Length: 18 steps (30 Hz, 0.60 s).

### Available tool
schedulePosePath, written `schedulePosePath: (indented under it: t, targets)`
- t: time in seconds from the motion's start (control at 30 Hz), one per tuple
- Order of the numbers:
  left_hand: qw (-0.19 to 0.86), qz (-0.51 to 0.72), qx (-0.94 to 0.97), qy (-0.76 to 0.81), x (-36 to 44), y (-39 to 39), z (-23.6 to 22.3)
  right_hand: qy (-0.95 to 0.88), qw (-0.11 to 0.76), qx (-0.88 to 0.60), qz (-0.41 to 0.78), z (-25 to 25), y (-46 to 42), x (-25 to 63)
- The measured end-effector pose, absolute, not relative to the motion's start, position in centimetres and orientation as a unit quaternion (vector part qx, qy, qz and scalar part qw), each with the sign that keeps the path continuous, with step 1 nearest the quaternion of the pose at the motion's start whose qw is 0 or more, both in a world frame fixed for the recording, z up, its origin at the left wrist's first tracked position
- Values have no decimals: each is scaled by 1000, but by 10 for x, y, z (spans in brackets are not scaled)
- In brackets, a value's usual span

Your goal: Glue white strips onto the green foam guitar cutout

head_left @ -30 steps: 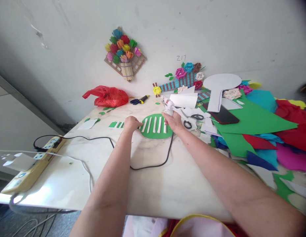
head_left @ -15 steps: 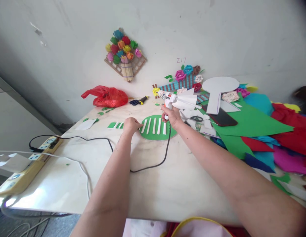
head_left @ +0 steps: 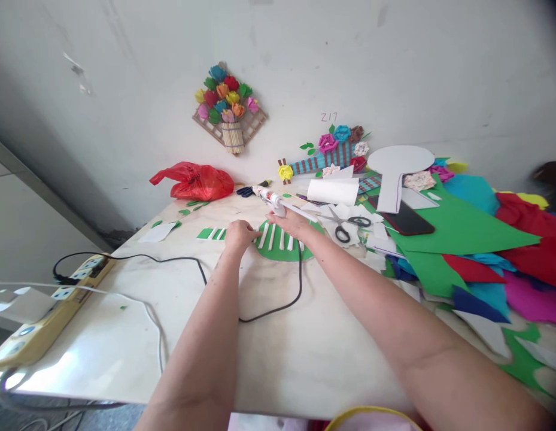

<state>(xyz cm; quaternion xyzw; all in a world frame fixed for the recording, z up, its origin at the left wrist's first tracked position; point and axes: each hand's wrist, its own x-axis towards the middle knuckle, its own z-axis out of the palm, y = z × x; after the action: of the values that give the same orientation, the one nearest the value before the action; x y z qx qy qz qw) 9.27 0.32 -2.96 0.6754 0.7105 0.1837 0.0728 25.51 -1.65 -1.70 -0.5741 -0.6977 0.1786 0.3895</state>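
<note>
Head view: two bare forearms reach forward over a pale, marbled bench point(head_left: 304, 365) that stands against a grey-white wall. Near the middle of the bench lies a flat green cutout point(head_left: 286, 255), rounded at its right end and narrowing to a neck on the left, with slim white strips point(head_left: 272, 237) set across it in a row. The left hand point(head_left: 239, 234) rests over the neck, its fingers drawn together and touching the piece; whether they pinch it or only press cannot be told. The right hand point(head_left: 290, 224) is clamped around a white glue gun point(head_left: 276, 205), held above the rounded part with its nozzle pointing left and away from the person. A white glue stick point(head_left: 301, 211) juts from its back end. A black cord point(head_left: 300, 278) loops across the bench beneath the arms.

Just right of the right hand, open scissors point(head_left: 339, 222) lie on white paper scraps. Further right are a white paddle-shaped cutout point(head_left: 400, 160), green sheets point(head_left: 466, 221) and heaped coloured paper. A red plastic bag point(head_left: 201, 182) sits at the back left, and a yellowish power strip point(head_left: 44, 326) lies along the left edge. A bouquet of craft flowers point(head_left: 226, 96) hangs on the wall.
</note>
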Motion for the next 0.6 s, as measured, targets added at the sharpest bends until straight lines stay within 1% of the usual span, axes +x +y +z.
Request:
schedulePosePath:
  t: [0.17,0.3,0.4,0.6]
  targets:
    - [106,200,669,707,90,3,-32,-743,341,-558,144,-20,-7,240]
    - [104,199,664,713,90,1,-31,-760,298,-569,104,-25,3,229]
    - [91,195,667,714,90,0,-30,-767,271,-572,101,-26,8,224]
    - [95,195,667,713,90,1,-30,-773,248,-575,104,-26,13,220]
